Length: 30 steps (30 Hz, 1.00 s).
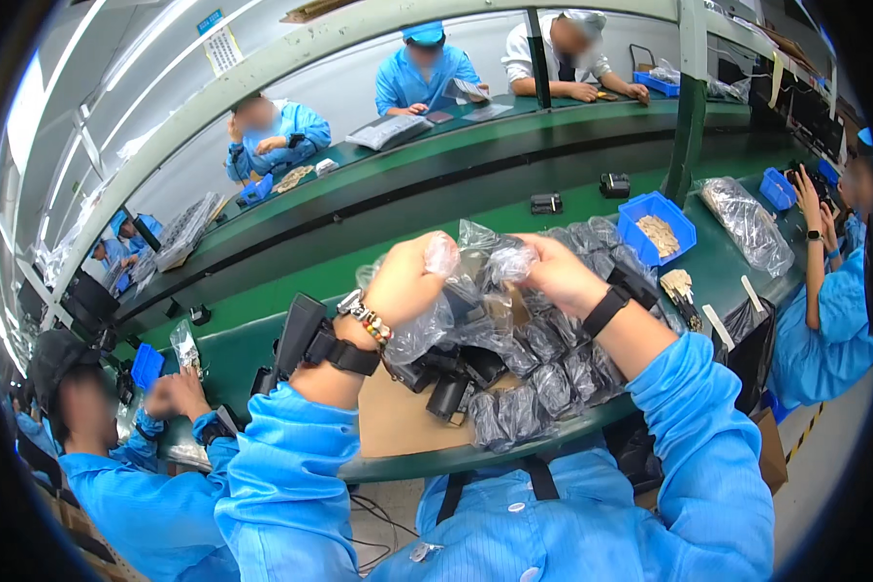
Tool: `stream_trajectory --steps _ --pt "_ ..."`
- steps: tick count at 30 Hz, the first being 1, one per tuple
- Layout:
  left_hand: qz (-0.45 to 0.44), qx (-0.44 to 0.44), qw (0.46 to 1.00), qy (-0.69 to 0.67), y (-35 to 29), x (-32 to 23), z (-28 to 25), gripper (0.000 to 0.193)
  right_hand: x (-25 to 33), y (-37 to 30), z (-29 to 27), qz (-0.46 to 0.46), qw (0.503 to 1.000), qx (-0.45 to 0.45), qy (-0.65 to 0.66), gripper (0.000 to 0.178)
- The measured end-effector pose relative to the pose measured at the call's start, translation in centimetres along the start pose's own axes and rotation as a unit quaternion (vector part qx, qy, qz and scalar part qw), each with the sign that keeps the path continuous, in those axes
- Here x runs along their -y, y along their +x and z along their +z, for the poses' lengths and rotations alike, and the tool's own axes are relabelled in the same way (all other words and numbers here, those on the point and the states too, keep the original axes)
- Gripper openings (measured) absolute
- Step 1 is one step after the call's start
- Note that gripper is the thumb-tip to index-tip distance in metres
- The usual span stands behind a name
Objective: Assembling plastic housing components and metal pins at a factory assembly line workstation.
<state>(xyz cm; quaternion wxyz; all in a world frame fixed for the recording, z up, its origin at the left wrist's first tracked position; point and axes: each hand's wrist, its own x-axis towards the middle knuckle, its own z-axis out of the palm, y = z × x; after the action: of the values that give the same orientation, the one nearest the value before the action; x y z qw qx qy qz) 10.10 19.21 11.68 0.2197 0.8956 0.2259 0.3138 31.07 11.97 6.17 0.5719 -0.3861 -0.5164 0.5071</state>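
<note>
Now I'm watching from afar as both hands are gripping thin plastic: the left hand [404,283] and the right hand [561,277] are holding a clear bag [485,241] between them, neither clearly nearer. Its crumpling is hiding any long axis. Wrapped parts [553,390] are lying below the right hand on the green surface [412,468]; beyond both hands, co-workers [420,82] are sitting.

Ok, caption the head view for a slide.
Left hand and right hand grip clear plastic over bagged parts at a green workbench.
</note>
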Motion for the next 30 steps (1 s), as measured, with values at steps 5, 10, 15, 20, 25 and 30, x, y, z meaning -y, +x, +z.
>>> stream_trajectory --steps 5,10,15,20,25,30 --pt "0.027 -0.077 0.996 0.020 0.7 -1.6 -3.5 0.009 1.6 -3.3 -0.7 -0.081 0.900 -0.100 -0.416 0.024" --pt "0.040 -0.056 0.997 -0.018 0.6 -0.8 -2.7 0.014 1.4 -5.5 1.4 -0.090 0.825 0.040 -0.557 0.014" --pt "-0.039 -0.026 0.998 0.052 0.4 -1.4 -2.3 0.023 -0.8 -1.8 0.1 -0.179 0.789 -0.029 -0.588 0.025" --pt "-0.087 -0.082 0.989 -0.084 -0.5 1.0 -2.2 0.017 -2.3 1.6 0.8 -0.157 0.767 0.135 -0.607 0.048" --pt "-0.135 -0.149 0.914 -0.353 -0.6 2.8 -3.1 0.015 -3.3 3.6 -1.3 -0.181 0.812 0.012 -0.555 0.013" --pt "-0.182 -0.065 0.957 -0.217 -0.7 1.9 -2.5 0.030 -1.1 3.8 -1.5 -0.172 0.932 -0.143 -0.284 0.010"
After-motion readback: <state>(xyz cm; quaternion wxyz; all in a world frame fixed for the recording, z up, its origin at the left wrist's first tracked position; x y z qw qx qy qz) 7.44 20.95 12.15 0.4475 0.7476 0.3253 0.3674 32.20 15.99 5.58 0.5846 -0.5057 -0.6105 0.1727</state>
